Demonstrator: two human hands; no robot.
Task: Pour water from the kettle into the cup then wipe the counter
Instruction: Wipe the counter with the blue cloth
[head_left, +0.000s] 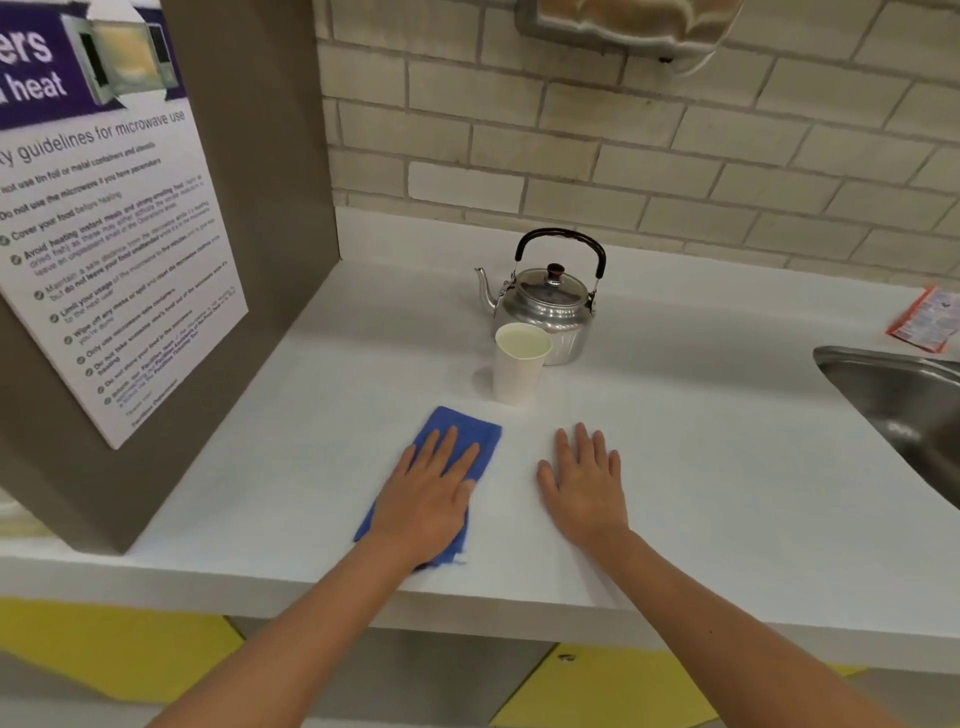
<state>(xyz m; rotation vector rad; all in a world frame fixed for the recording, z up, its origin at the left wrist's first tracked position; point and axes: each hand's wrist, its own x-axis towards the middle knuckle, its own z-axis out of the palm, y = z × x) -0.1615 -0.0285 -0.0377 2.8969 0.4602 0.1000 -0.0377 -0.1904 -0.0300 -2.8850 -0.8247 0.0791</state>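
A shiny metal kettle (545, 301) with a black handle stands upright at the back of the white counter (701, 467), spout pointing left. Just in front of it stands a white paper cup (519, 369), upright. A folded blue cloth (467, 431) lies flat on the counter in front of the cup. My left hand (428, 493) rests palm-down on the cloth, fingers spread, covering its middle. My right hand (584, 483) lies flat on the bare counter to the right of the cloth, fingers apart, holding nothing.
A grey panel with a microwave-guidelines poster (119, 249) walls off the counter's left side. A steel sink (904, 410) is set into the counter at the right, with a red-and-white packet (927, 319) behind it. Tiled wall runs along the back.
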